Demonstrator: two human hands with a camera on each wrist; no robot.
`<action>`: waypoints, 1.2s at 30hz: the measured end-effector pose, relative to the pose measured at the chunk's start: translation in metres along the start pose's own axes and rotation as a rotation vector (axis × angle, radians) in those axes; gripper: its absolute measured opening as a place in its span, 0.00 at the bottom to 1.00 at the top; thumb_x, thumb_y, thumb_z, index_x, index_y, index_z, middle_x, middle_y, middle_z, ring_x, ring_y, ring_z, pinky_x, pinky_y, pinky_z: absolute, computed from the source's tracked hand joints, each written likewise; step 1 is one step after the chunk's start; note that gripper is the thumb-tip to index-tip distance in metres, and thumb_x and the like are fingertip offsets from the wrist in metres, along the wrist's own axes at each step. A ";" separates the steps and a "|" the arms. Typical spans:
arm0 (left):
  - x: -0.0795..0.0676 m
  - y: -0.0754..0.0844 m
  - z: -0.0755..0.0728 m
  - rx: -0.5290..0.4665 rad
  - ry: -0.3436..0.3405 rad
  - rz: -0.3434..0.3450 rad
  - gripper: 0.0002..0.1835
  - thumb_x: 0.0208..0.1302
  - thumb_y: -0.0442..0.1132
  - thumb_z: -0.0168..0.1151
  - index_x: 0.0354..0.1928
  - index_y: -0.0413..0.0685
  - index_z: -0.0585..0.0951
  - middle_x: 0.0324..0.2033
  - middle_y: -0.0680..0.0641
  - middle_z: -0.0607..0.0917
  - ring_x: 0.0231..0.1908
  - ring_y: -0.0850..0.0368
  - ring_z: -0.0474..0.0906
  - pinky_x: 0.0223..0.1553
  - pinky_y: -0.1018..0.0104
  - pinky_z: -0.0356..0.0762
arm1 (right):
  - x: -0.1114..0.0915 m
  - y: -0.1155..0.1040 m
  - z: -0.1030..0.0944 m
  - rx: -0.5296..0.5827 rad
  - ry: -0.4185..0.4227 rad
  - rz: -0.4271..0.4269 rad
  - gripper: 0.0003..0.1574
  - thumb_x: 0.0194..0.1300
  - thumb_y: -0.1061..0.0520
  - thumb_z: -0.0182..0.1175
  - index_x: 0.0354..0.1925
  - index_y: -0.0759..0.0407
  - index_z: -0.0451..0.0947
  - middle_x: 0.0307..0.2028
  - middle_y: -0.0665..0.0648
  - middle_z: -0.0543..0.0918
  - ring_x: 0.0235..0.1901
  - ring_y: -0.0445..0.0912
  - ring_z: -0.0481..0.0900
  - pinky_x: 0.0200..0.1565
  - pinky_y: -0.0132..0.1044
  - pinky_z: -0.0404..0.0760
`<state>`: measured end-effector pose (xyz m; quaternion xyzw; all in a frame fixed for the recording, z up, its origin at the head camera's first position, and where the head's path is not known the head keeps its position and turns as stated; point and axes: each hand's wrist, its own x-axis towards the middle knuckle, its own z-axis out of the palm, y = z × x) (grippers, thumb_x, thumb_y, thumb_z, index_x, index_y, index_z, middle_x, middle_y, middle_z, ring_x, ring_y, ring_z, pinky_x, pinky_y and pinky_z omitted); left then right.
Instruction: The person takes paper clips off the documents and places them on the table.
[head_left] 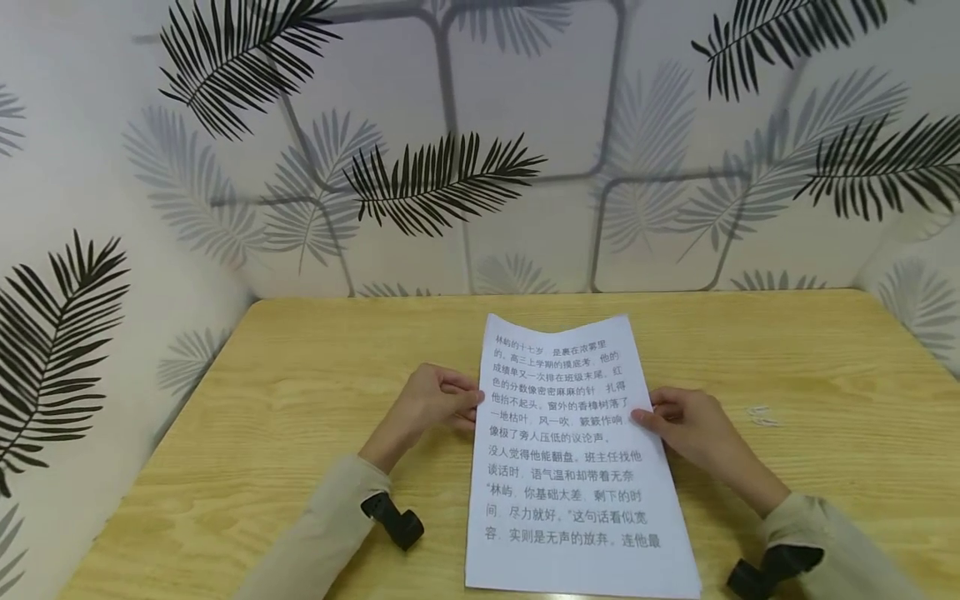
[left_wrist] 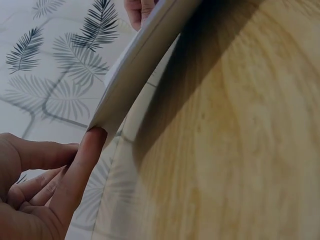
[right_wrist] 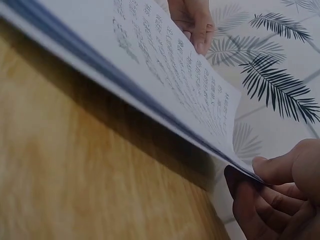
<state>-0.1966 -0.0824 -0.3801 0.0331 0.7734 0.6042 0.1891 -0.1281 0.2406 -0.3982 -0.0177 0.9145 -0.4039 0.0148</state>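
Observation:
A stack of printed paper sheets (head_left: 562,467) stands out from the wooden table, its upper part raised and its top edge sagging in the middle. Rows of Chinese text face up. At its left edge is my left hand (head_left: 442,400); in the left wrist view the index fingertip (left_wrist: 96,137) meets the edge, the thumb close beside it. My right hand (head_left: 690,425) pinches the right edge, thumb (right_wrist: 272,169) on the printed face and fingers below. Layered sheet edges (right_wrist: 115,82) show in the right wrist view.
The wooden table (head_left: 322,350) reaches back to a wall (head_left: 525,92) patterned with leaves. Some small white pieces (head_left: 763,416) lie on the table to the right of my right hand. Dark wrist cameras (head_left: 393,521) are strapped over both sleeves.

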 end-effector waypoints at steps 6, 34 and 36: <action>0.000 -0.008 0.000 0.006 -0.016 0.014 0.10 0.61 0.26 0.63 0.43 0.26 0.80 0.28 0.38 0.86 0.24 0.53 0.84 0.30 0.59 0.86 | -0.002 0.001 0.002 0.031 -0.021 0.020 0.19 0.67 0.58 0.61 0.50 0.70 0.77 0.31 0.59 0.85 0.24 0.45 0.79 0.22 0.35 0.81; -0.001 -0.009 -0.018 0.022 0.034 0.084 0.09 0.68 0.27 0.56 0.45 0.25 0.79 0.32 0.34 0.85 0.27 0.50 0.85 0.32 0.59 0.86 | -0.010 0.008 -0.014 0.048 -0.034 -0.021 0.20 0.70 0.56 0.57 0.52 0.71 0.77 0.27 0.55 0.84 0.25 0.45 0.81 0.26 0.34 0.82; -0.005 -0.002 -0.027 0.117 0.101 0.155 0.10 0.69 0.28 0.55 0.46 0.27 0.80 0.35 0.35 0.85 0.29 0.48 0.85 0.32 0.60 0.86 | -0.012 0.009 -0.023 0.043 -0.023 -0.047 0.20 0.72 0.55 0.56 0.52 0.71 0.76 0.27 0.55 0.84 0.25 0.44 0.81 0.27 0.34 0.83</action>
